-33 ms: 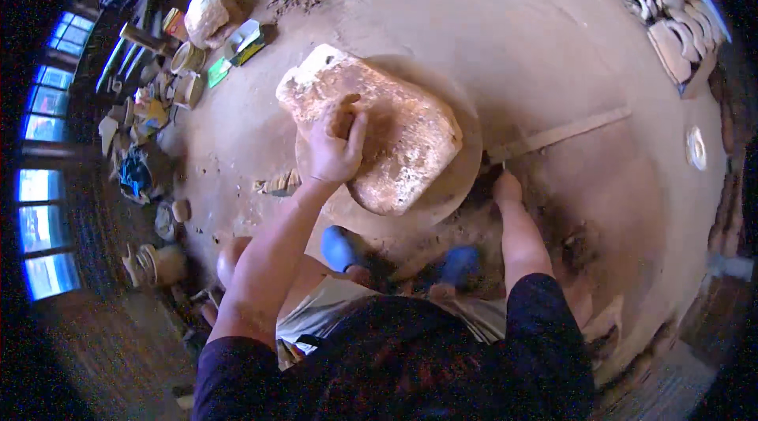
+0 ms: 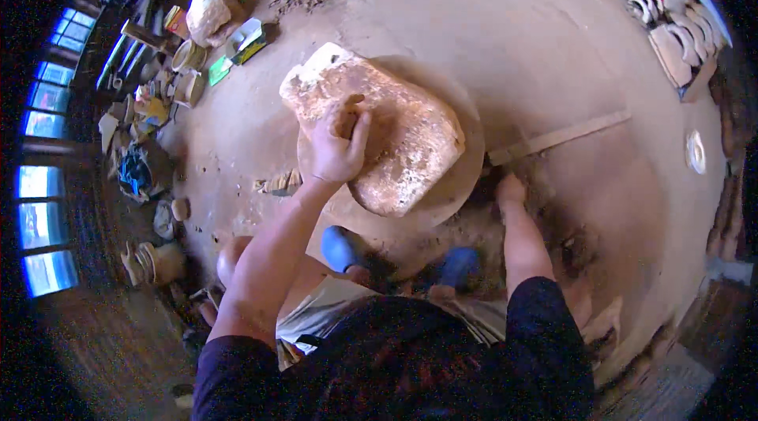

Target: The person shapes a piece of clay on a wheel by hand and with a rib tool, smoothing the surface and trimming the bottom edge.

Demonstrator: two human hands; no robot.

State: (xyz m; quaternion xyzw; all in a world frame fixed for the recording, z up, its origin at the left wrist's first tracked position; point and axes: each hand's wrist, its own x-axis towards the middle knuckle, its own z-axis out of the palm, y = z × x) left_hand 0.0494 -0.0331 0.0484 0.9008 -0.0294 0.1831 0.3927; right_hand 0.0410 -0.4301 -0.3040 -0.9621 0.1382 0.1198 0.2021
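Large pale clay lump on a round board.
Tan, rough-surfaced, lying lengthwise; its top left end is whitish.

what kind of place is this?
Probably a pottery workshop with an earthen floor: a clay lump on a round slab under the left hand, and clay pieces laid out nearby.

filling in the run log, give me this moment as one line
left hand pressing on clay lump | lump on round board | right hand on ground by board edge
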